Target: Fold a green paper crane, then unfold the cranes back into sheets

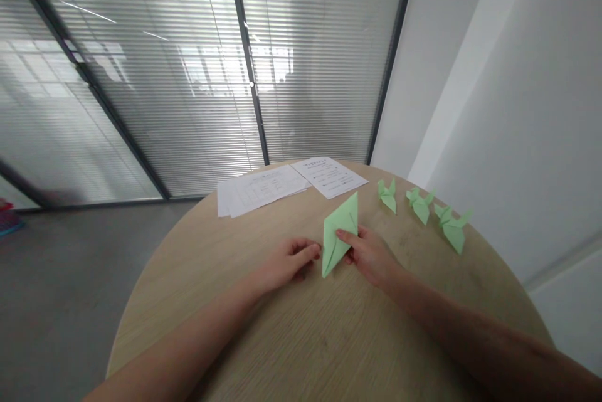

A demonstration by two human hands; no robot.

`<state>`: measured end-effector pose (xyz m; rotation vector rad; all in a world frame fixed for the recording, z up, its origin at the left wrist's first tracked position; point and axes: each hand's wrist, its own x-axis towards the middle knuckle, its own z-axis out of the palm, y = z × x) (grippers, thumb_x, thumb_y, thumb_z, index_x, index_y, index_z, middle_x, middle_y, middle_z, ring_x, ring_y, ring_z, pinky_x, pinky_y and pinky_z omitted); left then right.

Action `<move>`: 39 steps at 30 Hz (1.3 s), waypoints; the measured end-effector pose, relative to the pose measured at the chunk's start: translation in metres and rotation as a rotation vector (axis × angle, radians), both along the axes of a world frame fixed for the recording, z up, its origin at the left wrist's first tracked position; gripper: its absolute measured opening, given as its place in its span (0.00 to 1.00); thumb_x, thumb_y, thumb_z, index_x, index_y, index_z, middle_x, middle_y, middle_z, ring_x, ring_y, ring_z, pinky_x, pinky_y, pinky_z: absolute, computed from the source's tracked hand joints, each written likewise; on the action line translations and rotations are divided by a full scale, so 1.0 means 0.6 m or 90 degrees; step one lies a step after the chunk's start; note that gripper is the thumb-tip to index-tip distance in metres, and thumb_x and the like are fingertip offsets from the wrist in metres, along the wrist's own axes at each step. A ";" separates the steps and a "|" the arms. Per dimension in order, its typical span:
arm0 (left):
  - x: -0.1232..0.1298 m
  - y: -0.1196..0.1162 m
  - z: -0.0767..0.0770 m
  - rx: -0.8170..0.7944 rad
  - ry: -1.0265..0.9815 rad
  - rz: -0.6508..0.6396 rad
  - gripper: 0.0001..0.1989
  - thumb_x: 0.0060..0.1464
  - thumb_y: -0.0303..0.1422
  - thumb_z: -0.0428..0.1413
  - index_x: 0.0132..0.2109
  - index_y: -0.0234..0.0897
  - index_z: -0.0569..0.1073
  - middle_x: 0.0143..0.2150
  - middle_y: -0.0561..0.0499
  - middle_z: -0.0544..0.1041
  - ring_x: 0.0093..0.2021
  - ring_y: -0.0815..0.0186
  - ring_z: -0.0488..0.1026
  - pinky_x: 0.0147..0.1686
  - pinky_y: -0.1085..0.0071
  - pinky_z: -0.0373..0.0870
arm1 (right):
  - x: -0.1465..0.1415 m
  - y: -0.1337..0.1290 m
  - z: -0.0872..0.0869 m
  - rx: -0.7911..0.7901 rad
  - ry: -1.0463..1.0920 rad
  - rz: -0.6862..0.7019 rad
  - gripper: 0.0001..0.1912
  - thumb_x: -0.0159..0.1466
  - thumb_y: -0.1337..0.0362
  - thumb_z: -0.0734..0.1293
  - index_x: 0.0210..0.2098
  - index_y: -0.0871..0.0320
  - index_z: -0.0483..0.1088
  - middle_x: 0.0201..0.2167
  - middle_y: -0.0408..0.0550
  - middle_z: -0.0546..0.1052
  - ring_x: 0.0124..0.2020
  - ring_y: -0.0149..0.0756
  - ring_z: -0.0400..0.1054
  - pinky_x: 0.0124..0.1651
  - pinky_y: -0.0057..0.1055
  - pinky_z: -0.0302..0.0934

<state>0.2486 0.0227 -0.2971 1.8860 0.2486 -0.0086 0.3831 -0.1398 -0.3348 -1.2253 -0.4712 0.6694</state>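
A light green sheet of origami paper (339, 226), folded into a long diamond with a crease down its lower part, stands tilted above the table. My right hand (369, 254) pinches its right side, thumb on the near face and fingers behind. Just left of the paper is my left hand (294, 259), loosely curled with the thumb apart from the fingers and nothing visible in it. Whether its fingertips touch the paper's edge I cannot tell. Three folded green paper cranes stand at the right: one nearer the middle (387, 195), another (420, 204), and the rightmost (453, 226).
The round wooden table (188, 301) carries printed white sheets (266, 187) at its far left and another printed page (329, 176) beside them. Behind it is a glass partition with blinds (320, 101). A white wall (527, 138) runs close along the right.
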 end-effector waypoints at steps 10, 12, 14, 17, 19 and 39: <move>-0.002 -0.010 -0.014 0.025 0.070 -0.106 0.22 0.56 0.52 0.58 0.29 0.36 0.75 0.24 0.53 0.73 0.22 0.70 0.68 0.24 0.73 0.65 | -0.009 0.000 -0.017 -0.077 -0.080 0.063 0.19 0.56 0.48 0.77 0.29 0.56 0.72 0.22 0.43 0.73 0.19 0.30 0.61 0.21 0.28 0.53; -0.003 -0.011 -0.011 0.056 0.082 -0.123 0.21 0.56 0.50 0.58 0.28 0.36 0.76 0.24 0.52 0.75 0.22 0.70 0.68 0.24 0.73 0.64 | -0.010 0.000 -0.015 -0.067 -0.068 0.051 0.18 0.55 0.49 0.77 0.29 0.56 0.72 0.22 0.43 0.73 0.19 0.30 0.61 0.21 0.29 0.53; -0.004 -0.010 -0.008 0.077 0.091 -0.127 0.20 0.56 0.49 0.58 0.28 0.36 0.75 0.24 0.51 0.76 0.22 0.70 0.68 0.24 0.73 0.64 | -0.010 0.001 -0.013 -0.054 -0.057 0.046 0.18 0.55 0.49 0.77 0.28 0.55 0.72 0.22 0.42 0.73 0.19 0.31 0.61 0.21 0.29 0.53; -0.005 -0.010 -0.007 0.091 0.098 -0.116 0.20 0.57 0.48 0.57 0.27 0.36 0.74 0.24 0.51 0.76 0.21 0.70 0.67 0.23 0.73 0.64 | -0.012 0.002 -0.013 -0.051 -0.059 0.039 0.18 0.56 0.48 0.77 0.29 0.55 0.71 0.21 0.41 0.73 0.19 0.31 0.60 0.20 0.29 0.52; -0.004 -0.012 -0.011 0.090 0.095 -0.114 0.20 0.57 0.48 0.57 0.27 0.36 0.73 0.23 0.51 0.75 0.21 0.70 0.67 0.22 0.73 0.64 | -0.013 0.003 -0.016 -0.054 -0.066 0.030 0.19 0.57 0.48 0.76 0.31 0.55 0.71 0.21 0.41 0.73 0.18 0.30 0.61 0.20 0.28 0.52; 0.008 -0.014 -0.037 0.018 -0.202 0.111 0.28 0.60 0.40 0.58 0.64 0.36 0.68 0.36 0.50 0.77 0.33 0.64 0.74 0.31 0.68 0.75 | -0.016 0.004 -0.017 -0.096 -0.154 0.104 0.16 0.59 0.50 0.75 0.35 0.56 0.75 0.21 0.42 0.77 0.15 0.30 0.66 0.17 0.26 0.58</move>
